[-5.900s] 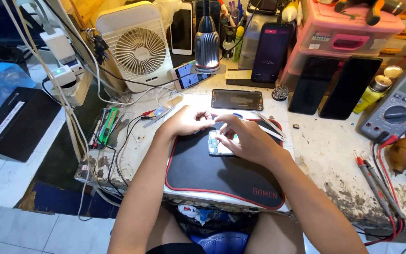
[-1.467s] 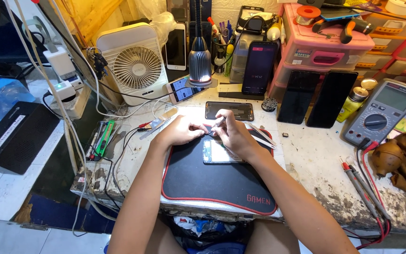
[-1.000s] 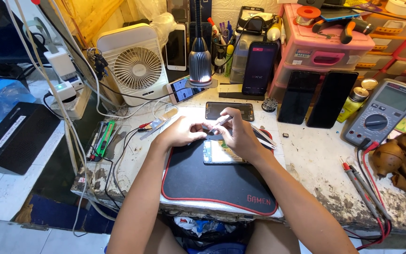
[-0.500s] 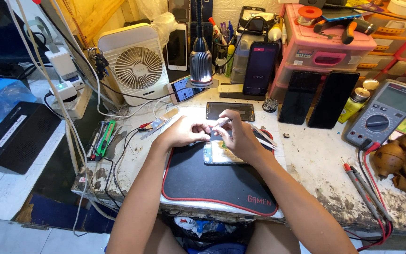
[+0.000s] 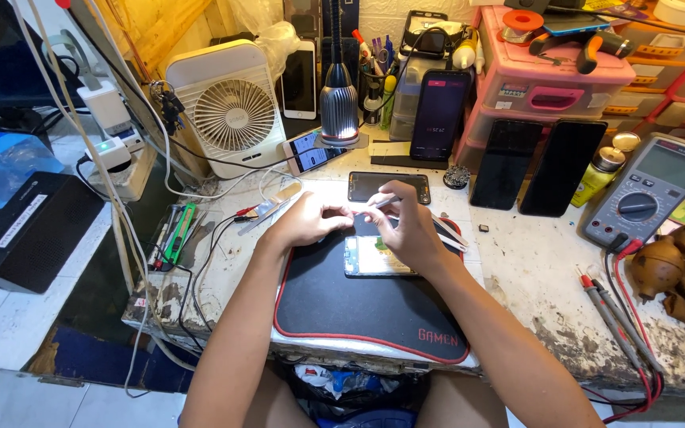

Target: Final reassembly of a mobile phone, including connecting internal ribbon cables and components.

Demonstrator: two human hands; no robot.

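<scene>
Head view: right hand (image 5: pixel 412 230) fingers pinch one tool (image 5: pixel 380 202); left hand (image 5: pixel 308 220) curled over one opened phone (image 5: pixel 378 257).

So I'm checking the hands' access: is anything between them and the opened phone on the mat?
Nothing visible. The left hand and right hand sit at the opened phone on the black mat; the right holds a slim tool.

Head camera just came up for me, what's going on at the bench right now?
A person sits at a cluttered repair bench, both hands over an opened phone lying on a black mat. The right hand holds a slim silver tool at the phone's top end, and the left hand rests at the phone's upper left corner. A lamp lights the spot; a multimeter sits to the right.
</scene>
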